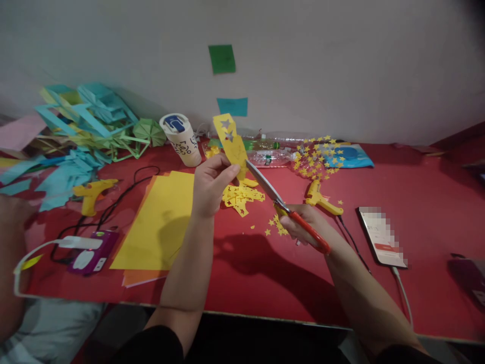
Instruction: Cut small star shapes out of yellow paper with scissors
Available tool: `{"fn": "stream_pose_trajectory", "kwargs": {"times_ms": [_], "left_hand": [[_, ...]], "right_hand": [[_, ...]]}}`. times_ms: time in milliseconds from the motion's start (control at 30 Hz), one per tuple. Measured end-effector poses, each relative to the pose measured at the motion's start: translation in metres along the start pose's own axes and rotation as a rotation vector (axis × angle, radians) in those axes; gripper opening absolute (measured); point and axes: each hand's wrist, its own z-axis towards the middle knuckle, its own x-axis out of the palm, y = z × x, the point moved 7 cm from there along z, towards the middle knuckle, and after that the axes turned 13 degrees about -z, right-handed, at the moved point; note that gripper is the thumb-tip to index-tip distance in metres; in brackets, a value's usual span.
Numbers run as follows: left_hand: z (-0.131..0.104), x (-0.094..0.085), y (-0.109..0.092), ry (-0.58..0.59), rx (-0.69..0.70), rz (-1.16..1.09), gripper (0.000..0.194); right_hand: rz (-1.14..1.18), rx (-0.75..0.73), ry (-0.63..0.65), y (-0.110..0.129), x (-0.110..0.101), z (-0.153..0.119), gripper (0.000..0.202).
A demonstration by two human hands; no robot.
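Note:
Between the fingertips of my left hand (214,183) is a yellow paper strip (226,132) with star-shaped holes, held upright above the table. My right hand (303,222) is closed around red-handled scissors (310,231), whose blades point up and left with their tips at the strip's right edge. Under the strip lies a pile of yellow paper scraps (242,197). Small cut yellow stars (278,223) lie beside my right hand. Yellow paper sheets (151,227) are stacked left of my left forearm.
Yellow glue guns (93,194) lie at left and right on the red table (242,283). Around them are a cup (182,141), a phone (381,235), a purple power strip (93,253), plastic bottles (269,157), folded paper (91,114) and cables. Another person's arm (13,253) rests at the left edge.

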Motion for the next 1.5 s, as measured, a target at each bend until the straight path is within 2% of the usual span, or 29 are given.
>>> {"fn": "stream_pose_trajectory", "kwargs": {"times_ms": [100,233,300,567,767,1133,1500], "left_hand": [[0.000,-0.001,0.002,-0.003,-0.030,-0.016,0.013],[-0.003,0.010,0.013,0.120,-0.165,-0.008,0.013],[-0.005,0.013,0.017,0.133,-0.200,-0.011,0.011],[-0.002,0.008,0.008,0.058,-0.092,-0.079,0.013],[-0.001,0.002,0.005,0.007,-0.054,-0.046,0.013],[-0.001,0.002,-0.001,0.056,0.007,0.039,0.012],[-0.002,0.005,-0.005,0.071,0.023,0.112,0.012]], "right_hand": [[0.018,0.015,0.013,0.002,0.001,0.000,0.044],[0.029,0.044,-0.015,0.004,0.003,-0.001,0.041],[0.019,0.037,-0.029,0.004,0.004,-0.001,0.039],[0.000,-0.015,-0.042,0.006,-0.001,-0.001,0.046],[0.029,-0.026,-0.014,0.006,0.002,-0.002,0.047],[0.058,-0.123,0.063,0.011,0.003,-0.002,0.056],[0.033,-0.155,0.060,0.010,0.003,-0.001,0.053]]}}
